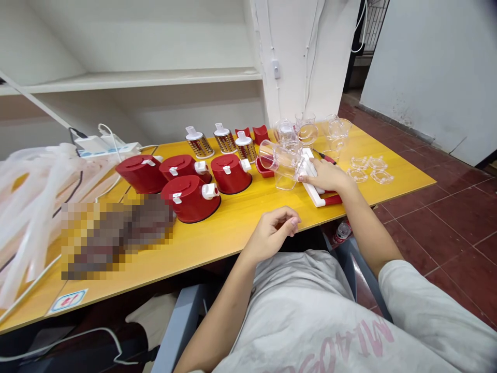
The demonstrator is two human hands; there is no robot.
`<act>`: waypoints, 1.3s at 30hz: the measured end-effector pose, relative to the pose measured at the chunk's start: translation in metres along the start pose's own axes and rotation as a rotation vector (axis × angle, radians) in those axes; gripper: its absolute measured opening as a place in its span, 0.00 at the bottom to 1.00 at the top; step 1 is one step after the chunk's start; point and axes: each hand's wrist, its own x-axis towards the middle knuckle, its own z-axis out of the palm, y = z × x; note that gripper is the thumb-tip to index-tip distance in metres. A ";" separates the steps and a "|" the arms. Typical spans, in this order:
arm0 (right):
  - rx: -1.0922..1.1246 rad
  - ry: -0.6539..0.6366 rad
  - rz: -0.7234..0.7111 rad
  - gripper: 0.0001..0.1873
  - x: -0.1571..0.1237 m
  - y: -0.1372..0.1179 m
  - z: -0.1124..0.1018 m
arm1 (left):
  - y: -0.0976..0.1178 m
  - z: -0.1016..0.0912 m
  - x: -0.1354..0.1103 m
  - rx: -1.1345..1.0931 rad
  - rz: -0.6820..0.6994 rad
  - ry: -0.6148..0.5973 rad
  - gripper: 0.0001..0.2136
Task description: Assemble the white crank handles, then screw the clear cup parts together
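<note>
Clear plastic cup (280, 161) lies sideways, mouth apparently leftward.

White shelves (135, 77) back the yellow table (233, 233); dark red tiles (446, 217) meet a white wall (427, 67).

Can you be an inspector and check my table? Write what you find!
Surface: yellow table, things spread along it.
Job's things: white frame with a red handle, clear cup tilted beside it, red canisters, metal graters.
Clutter: plastic bag at the left; a blurred patch, cannot tell what.
Hands: right hand flat on the frame; left hand curled, holding nothing.
Cables: white cable at the back.
Surroundings: shelves, red tile floor.
</note>
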 end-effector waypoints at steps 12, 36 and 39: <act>0.445 0.283 -0.262 0.58 -0.018 -0.021 -0.013 | -0.022 -0.002 0.010 0.036 0.128 0.492 0.23; 0.609 -0.130 -0.518 0.72 -0.043 -0.042 -0.031 | -0.036 -0.005 0.016 -0.017 0.284 0.819 0.42; 0.647 -0.182 -0.590 0.73 -0.039 -0.050 -0.020 | -0.036 -0.006 0.019 0.017 0.334 0.838 0.37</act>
